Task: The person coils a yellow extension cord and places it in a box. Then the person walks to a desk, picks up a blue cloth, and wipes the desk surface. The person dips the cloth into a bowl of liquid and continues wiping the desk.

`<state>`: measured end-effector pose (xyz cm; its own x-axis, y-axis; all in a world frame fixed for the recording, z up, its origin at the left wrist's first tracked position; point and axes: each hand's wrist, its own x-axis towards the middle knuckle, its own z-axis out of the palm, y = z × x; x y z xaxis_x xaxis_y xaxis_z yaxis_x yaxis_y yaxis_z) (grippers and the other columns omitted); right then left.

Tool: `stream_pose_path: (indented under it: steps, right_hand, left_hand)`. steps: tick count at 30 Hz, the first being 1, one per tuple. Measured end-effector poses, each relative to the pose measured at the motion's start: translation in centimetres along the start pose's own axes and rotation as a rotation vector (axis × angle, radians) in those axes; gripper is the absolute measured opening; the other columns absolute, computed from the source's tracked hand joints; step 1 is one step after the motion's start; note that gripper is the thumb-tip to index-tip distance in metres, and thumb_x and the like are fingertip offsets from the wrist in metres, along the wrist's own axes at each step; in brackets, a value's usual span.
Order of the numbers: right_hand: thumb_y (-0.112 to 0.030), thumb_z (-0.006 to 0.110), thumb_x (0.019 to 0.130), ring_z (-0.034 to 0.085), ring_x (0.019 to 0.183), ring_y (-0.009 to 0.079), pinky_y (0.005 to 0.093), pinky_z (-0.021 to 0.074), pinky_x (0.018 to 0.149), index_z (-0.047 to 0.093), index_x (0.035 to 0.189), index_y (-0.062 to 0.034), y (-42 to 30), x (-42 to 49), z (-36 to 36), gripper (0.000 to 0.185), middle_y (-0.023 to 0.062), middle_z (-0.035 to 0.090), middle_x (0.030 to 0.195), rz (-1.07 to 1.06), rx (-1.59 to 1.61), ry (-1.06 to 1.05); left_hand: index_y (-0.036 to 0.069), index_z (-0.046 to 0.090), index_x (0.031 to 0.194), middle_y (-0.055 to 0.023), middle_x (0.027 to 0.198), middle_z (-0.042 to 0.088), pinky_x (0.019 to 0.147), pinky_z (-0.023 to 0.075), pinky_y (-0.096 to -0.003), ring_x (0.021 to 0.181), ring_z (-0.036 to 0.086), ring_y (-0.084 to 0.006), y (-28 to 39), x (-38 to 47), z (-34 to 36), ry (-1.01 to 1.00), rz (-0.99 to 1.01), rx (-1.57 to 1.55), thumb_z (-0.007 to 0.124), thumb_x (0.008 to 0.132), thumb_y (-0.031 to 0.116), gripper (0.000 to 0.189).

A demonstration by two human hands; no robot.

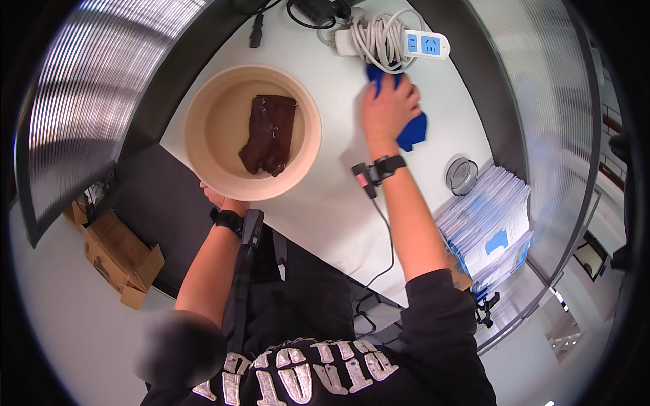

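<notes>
A round cream-coloured basin point(195, 152) holds shallow clear water and a dark brown wet cloth point(271, 132), which lies crumpled right of its middle. My left hand point(212, 197) is at the basin's near side, holding it from below the rim; most of its fingers are hidden. The basin reaches over the table's left edge. To the right, my right hand point(392, 109), slightly blurred, presses a blue cloth point(414, 133) on the white tabletop point(335, 223). Part of that cloth shows beyond the fingertips, beside the coiled cable.
A white power strip point(428, 44) with its grey cable coiled around it lies at the back. Near it are a black adapter point(320, 10) and a black plug point(256, 33). A glass lid or dish point(461, 175) and stacked papers point(487, 218) line the right edge. Cardboard boxes point(119, 254) stand lower left.
</notes>
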<state>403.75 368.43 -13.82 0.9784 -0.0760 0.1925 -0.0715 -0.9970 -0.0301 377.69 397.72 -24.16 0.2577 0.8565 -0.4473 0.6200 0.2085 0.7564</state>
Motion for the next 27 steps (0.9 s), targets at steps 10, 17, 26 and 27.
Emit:
stream_pose_path:
  steps: [10, 17, 26, 27]
  right_hand:
    - [-0.019, 0.076, 0.079, 0.039, 0.133, 0.0365, 0.0546, 0.0329, 0.105, 0.057, 0.144, -0.0226, -4.4, -14.3, -5.3, 0.068, 0.0103, 0.048, 0.143, -0.301, 0.33, -0.263]
    - [-0.019, 0.077, 0.075, 0.043, 0.131, 0.0336, 0.0526, 0.0353, 0.105, 0.059, 0.142, -0.0275, 1.0, -24.4, -8.7, 0.069, 0.0081, 0.049, 0.142, -0.283, 0.3, -0.302]
    - [-0.012, 0.074, 0.081, 0.044, 0.129, 0.0386, 0.0555, 0.039, 0.102, 0.053, 0.147, -0.0256, 5.2, -29.6, -10.3, 0.071, 0.0122, 0.046, 0.145, -0.074, 0.138, -0.343]
    - [-0.012, 0.074, 0.081, 0.044, 0.129, 0.0385, 0.0557, 0.0391, 0.102, 0.053, 0.148, -0.0246, 5.0, -29.5, -10.2, 0.071, 0.0125, 0.046, 0.146, -0.056, 0.13, -0.338]
  left_hand:
    - [-0.002, 0.057, 0.11, -0.0135, 0.103, 0.067, 0.079, 0.0516, -0.0394, 0.092, 0.064, -0.0246, 7.2, -2.5, -2.0, 0.144, 0.256, 0.078, 0.051, 0.104, 0.029, 0.032]
    - [-0.005, 0.05, 0.137, -0.0133, 0.123, 0.064, 0.095, 0.0483, -0.0334, 0.109, 0.06, -0.0194, 13.5, -5.1, -4.0, -0.409, 0.242, -0.106, 0.043, 0.111, 0.034, 0.048]
    - [0.0, 0.051, 0.137, -0.0137, 0.117, 0.066, 0.079, 0.0616, -0.0378, 0.099, 0.069, -0.0245, 15.4, -7.1, 0.1, -0.851, -0.013, -0.067, 0.043, 0.109, 0.042, 0.051]
    - [0.0, 0.049, 0.139, -0.0148, 0.122, 0.065, 0.083, 0.0615, -0.0389, 0.103, 0.069, -0.027, 15.9, -7.7, 0.9, -0.907, -0.01, -0.062, 0.04, 0.109, 0.044, 0.054]
